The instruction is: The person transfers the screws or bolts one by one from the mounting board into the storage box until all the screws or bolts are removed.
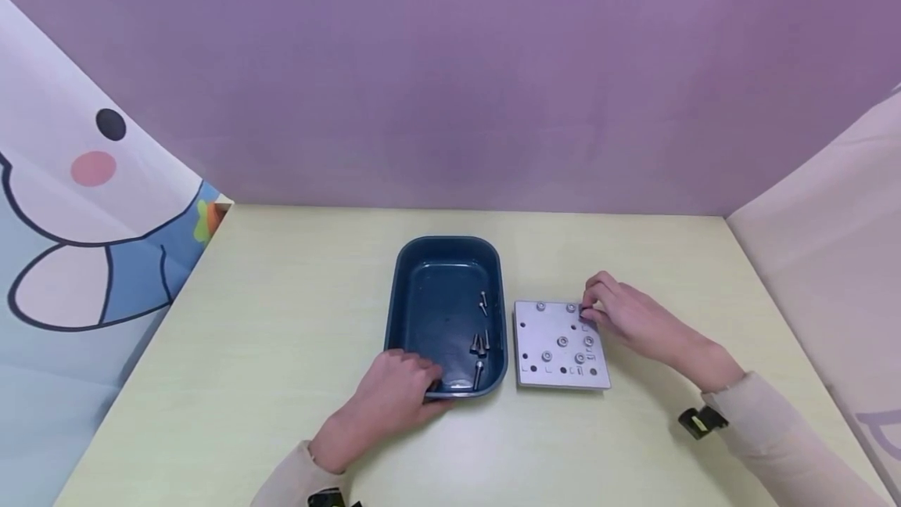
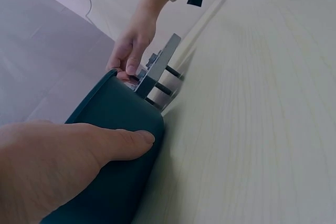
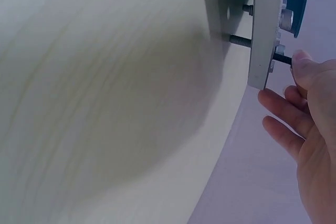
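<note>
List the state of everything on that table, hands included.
Tray: upright, open-topped, holding loose screws.
Loose screws: scattered along the tray's right side.
Metal plate: face up, beside the tray.
Plate screws: seated heads up, some shanks poking out below.
Thin dark rod: pinched at the plate's far right corner.
Left hand: gripping the tray.
Right hand: pinching the rod.

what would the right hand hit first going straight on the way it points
Beyond the dark rod it pinches, the right hand would likely meet the metal plate first; whether the two touch is unclear.
</note>
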The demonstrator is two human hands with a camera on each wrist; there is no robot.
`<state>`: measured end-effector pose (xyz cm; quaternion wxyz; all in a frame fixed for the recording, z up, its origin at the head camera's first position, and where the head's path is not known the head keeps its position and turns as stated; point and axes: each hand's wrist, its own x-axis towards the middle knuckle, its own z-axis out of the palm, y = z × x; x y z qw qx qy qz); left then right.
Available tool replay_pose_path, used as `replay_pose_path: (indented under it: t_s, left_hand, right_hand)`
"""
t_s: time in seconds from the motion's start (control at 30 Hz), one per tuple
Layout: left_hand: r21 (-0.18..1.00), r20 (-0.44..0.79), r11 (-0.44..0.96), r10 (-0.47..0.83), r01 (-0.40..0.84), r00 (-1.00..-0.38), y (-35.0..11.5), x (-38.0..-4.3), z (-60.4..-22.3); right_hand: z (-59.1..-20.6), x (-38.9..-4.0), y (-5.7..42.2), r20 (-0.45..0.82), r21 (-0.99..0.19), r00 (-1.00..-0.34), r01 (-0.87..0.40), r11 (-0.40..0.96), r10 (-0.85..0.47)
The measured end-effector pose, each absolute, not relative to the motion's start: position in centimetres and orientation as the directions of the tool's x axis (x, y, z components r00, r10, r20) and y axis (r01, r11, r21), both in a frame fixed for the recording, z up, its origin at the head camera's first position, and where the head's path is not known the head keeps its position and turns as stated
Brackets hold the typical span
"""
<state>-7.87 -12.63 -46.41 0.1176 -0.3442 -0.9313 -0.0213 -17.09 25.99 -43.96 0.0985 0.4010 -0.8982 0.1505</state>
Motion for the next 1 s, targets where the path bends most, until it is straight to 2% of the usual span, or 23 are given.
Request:
replay_pose_path:
  t_s: [0.4,1.0]
  left_hand:
    - [-0.042,0.229,0.764,0.635,0.644,-0.738,-12.5,-7.8,-46.4]
    - [-0.021,0.227,0.765,0.631,0.644,-0.742,-12.6,-7.9,-46.4]
  right_hand:
    - [-43.4,-17.0,26.1,0.281,-0.204,-0.683,-0.729,0.654,-0.674]
    - [-42.1,-17.6,25.9,0.309,-0.176,-0.665,-0.743,0.646,-0.680]
